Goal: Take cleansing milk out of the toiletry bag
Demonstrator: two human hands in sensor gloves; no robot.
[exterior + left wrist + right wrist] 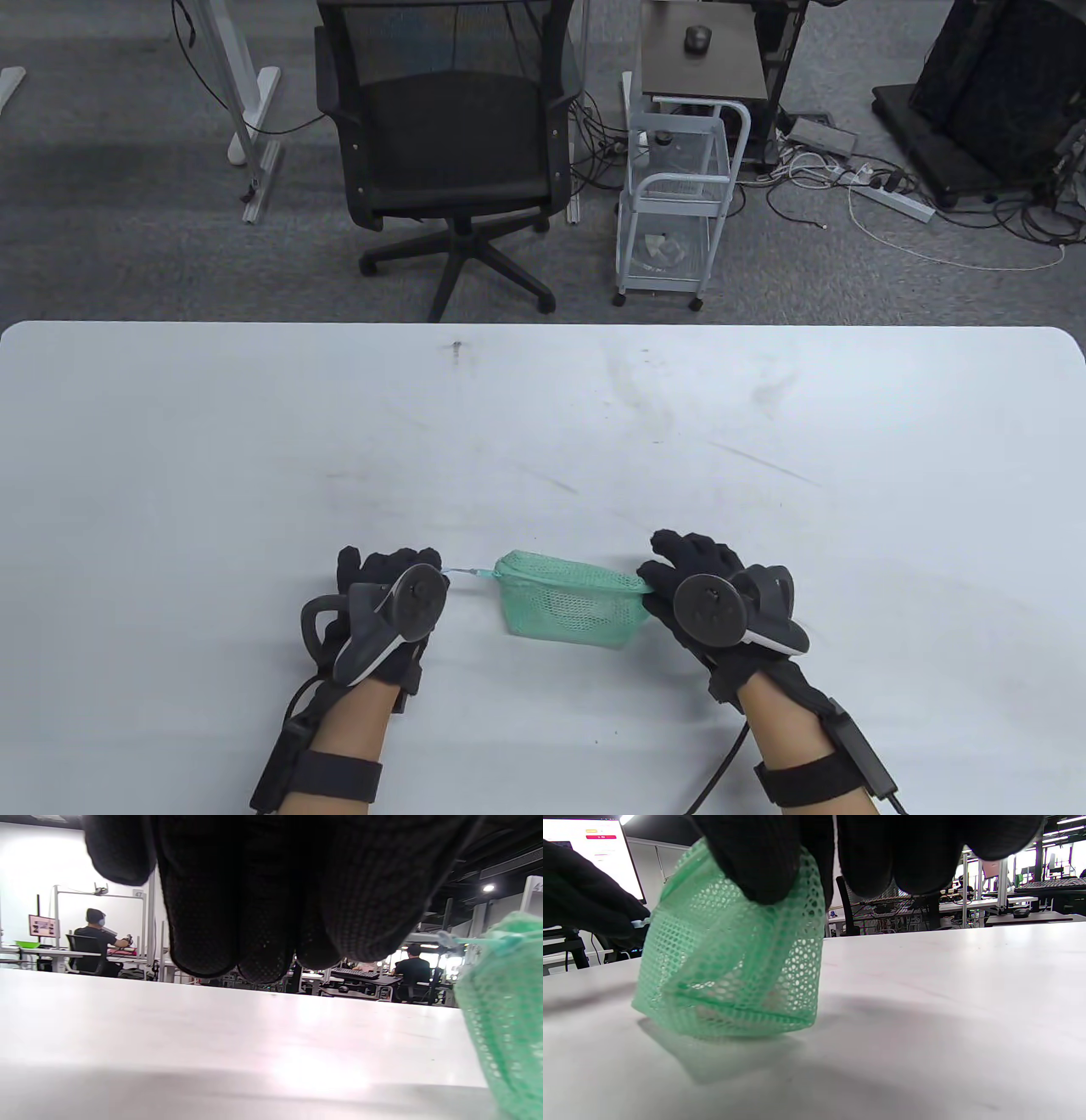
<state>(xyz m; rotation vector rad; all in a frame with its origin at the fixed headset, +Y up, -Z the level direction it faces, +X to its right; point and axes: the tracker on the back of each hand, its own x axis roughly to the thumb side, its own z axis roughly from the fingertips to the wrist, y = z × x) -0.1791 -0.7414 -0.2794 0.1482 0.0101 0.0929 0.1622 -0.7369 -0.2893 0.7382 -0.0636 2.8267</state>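
A green mesh toiletry bag (pixel 570 599) stands on the white table (pixel 543 424) near its front edge, between my hands. It also shows in the left wrist view (pixel 505 1018) and the right wrist view (pixel 734 963). My left hand (pixel 428 570) pinches the zipper pull cord (pixel 462 571), stretched out from the bag's left end. My right hand (pixel 657 586) pinches the bag's right top corner, fingertips (pixel 763 870) pressed on the mesh. Something pale lies inside the bag (pixel 585 604); I cannot tell what it is.
An office chair (pixel 450 144) and a white wire trolley (pixel 674 195) stand on the floor beyond the table's far edge. Cables and a power strip (pixel 891 199) lie on the carpet at the right.
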